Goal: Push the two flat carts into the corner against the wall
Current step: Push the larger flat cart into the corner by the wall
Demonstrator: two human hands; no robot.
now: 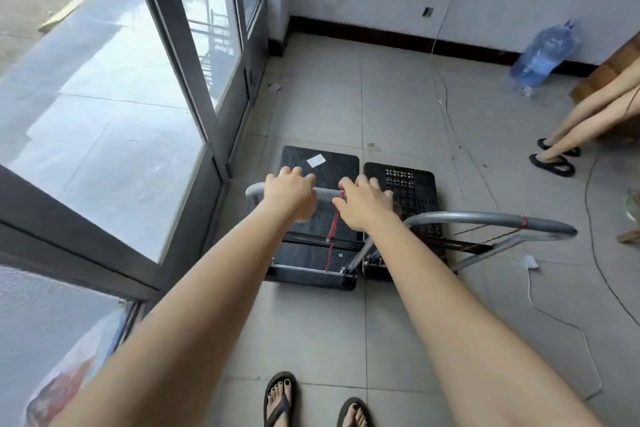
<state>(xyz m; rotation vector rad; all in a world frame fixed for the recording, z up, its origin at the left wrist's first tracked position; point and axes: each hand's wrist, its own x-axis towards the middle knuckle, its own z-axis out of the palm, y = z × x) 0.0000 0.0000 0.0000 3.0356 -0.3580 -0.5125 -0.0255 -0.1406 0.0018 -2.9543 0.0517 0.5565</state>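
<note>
Two black flat carts stand side by side on the tiled floor ahead of me. The left cart (320, 163) has a white label on its deck and a grey metal handle bar (254, 189) with a red cord hanging from it. My left hand (289, 192) and my right hand (363, 204) both grip this bar. The right cart (412, 187) has a perforated deck, and its grey handle (485, 218) leans out to the right, untouched. The corner of the room (282, 42) lies beyond the carts, between the glass door frame and the white wall.
A glass door with a grey frame (194, 80) runs along the left. A blue water bottle (543, 55) leans on the far wall. Another person's legs in black sandals (554, 156) stand at the right. Cables (554, 319) trail over the floor. My feet (280, 399) are below.
</note>
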